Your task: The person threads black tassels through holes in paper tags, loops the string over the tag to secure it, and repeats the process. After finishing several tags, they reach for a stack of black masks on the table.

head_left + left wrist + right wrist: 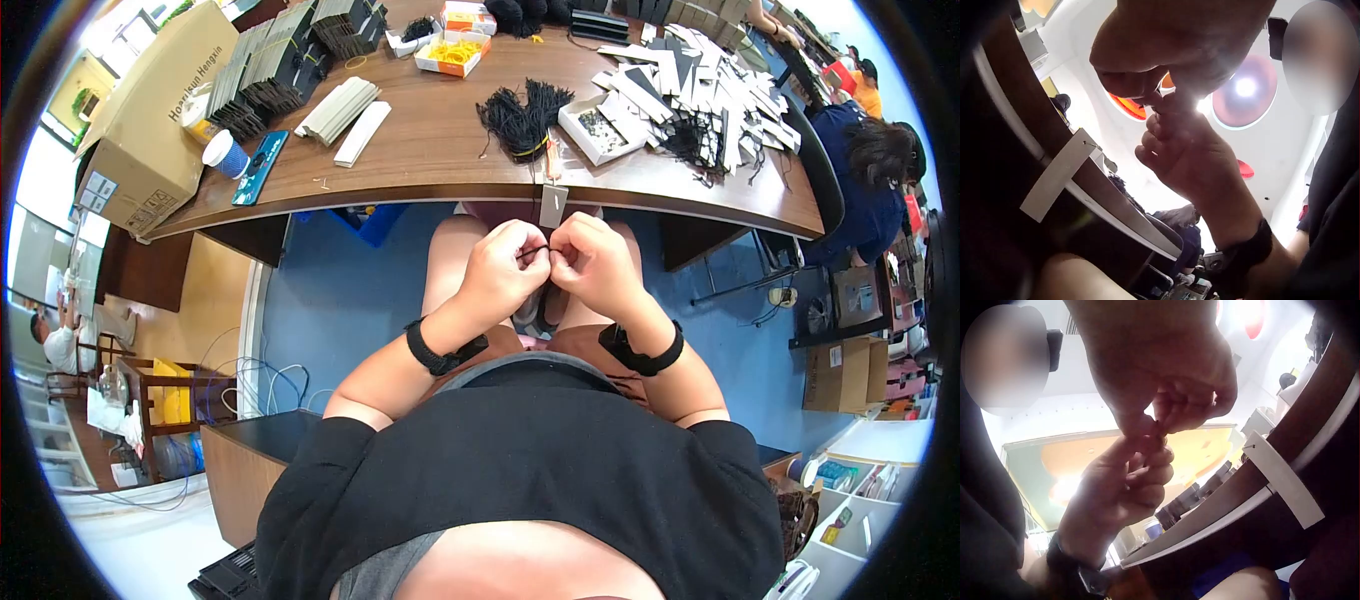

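In the head view my left hand (506,266) and right hand (598,264) meet just in front of the table edge. Both pinch a thin black cord (532,251) between curled fingers and thumbs. Their fingertips are close together, hiding most of the cord. Beyond them a pale rectangular hang tag (553,206) hangs at the table edge. Both wrist views show this tag (1060,178) with a small hole near its upper end; in the right wrist view, a bit of dark cord sits at the tag's hole (1250,447).
On the table (430,130) lie a bundle of black cords (525,118), a white box of small parts (603,130) and a heap of pale tags (690,85). To the left are stacked tags (340,110), a paper cup (226,155) and a large carton (155,110).
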### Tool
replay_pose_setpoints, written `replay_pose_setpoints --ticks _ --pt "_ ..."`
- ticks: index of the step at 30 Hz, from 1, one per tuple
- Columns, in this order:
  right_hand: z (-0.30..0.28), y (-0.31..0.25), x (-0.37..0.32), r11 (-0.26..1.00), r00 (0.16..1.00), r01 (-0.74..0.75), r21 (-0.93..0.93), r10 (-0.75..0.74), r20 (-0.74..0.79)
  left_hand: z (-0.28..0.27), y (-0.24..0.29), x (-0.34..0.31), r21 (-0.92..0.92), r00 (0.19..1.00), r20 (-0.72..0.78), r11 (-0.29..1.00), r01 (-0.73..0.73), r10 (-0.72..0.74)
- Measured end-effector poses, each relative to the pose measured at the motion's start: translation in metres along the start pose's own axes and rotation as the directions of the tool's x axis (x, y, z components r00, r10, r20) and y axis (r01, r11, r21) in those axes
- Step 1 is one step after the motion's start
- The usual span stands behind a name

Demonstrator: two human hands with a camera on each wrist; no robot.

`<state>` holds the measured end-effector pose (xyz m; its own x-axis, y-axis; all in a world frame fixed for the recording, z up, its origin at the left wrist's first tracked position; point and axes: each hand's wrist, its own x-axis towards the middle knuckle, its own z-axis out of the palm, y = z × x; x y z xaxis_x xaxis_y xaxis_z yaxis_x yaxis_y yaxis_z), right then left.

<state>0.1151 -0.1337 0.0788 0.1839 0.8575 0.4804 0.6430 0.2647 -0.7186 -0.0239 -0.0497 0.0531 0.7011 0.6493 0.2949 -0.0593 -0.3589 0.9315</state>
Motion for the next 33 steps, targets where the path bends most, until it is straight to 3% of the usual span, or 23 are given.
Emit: replay_pose_setpoints --ticks 2,3,5,9,10,11,13,17,18,21,24,26,27,30,33 --pt "0.000 0.001 -0.002 0.989 0.997 -0.079 0.123 0.077 0.022 -0.001 0.007 -0.002 0.094 0.997 -0.034 0.993 -0.072 0.075" --pt "-0.003 0.002 0.000 0.919 0.968 -0.248 0.306 0.225 0.107 -0.003 0.006 0.000 0.066 0.998 -0.023 0.996 -0.058 0.060" --pt "-0.010 0.005 0.003 0.603 0.830 -0.556 0.572 0.437 0.347 -0.008 0.004 0.003 0.007 1.000 0.002 1.000 -0.027 0.027" --pt "-0.013 0.018 0.005 0.146 0.704 -0.686 0.713 0.382 0.599 -0.012 0.005 0.006 -0.269 0.994 0.102 0.961 0.059 -0.032" --pt "-0.011 0.020 0.005 0.076 0.711 -0.679 0.731 0.316 0.628 -0.012 0.007 0.007 -0.370 0.989 0.129 0.922 0.114 -0.070" --pt "-0.010 0.022 0.005 0.028 0.702 -0.686 0.727 0.284 0.652 -0.012 0.009 0.007 -0.464 0.982 0.159 0.870 0.168 -0.104" --pt "-0.009 0.024 0.006 -0.063 0.689 -0.698 0.714 0.214 0.692 -0.014 0.007 0.009 -0.482 0.979 0.166 0.857 0.184 -0.117" --pt "-0.006 0.025 0.004 -0.106 0.669 -0.710 0.696 0.209 0.713 -0.013 0.006 0.008 -0.506 0.979 0.165 0.841 0.189 -0.120" --pt "-0.004 0.029 0.004 -0.151 0.653 -0.726 0.671 0.151 0.742 -0.012 0.004 0.008 -0.527 0.980 0.163 0.830 0.185 -0.116" --pt "-0.001 0.028 0.001 -0.149 0.652 -0.730 0.667 0.138 0.745 -0.012 0.002 0.010 -0.574 0.980 0.155 0.796 0.191 -0.124" --pt "0.003 0.025 -0.004 0.285 0.739 -0.653 0.701 0.439 0.510 -0.012 0.002 0.010 -0.576 0.977 0.137 0.790 0.211 -0.161" --pt "0.005 0.009 -0.004 0.551 0.842 -0.503 0.666 0.487 0.232 -0.012 0.001 0.010 -0.550 0.981 0.111 0.812 0.196 -0.161" --pt "0.005 0.000 -0.003 0.671 0.877 -0.421 0.610 0.474 0.084 -0.011 0.004 0.011 -0.563 0.978 0.108 0.800 0.207 -0.177" --pt "0.005 -0.016 -0.002 0.877 0.948 -0.245 0.414 0.306 -0.089 -0.009 0.013 0.015 -0.585 0.977 0.098 0.783 0.210 -0.189" --pt "0.005 -0.016 -0.003 0.947 0.965 -0.183 0.265 0.225 -0.137 -0.007 0.011 0.014 -0.577 0.982 0.098 0.794 0.188 -0.161"
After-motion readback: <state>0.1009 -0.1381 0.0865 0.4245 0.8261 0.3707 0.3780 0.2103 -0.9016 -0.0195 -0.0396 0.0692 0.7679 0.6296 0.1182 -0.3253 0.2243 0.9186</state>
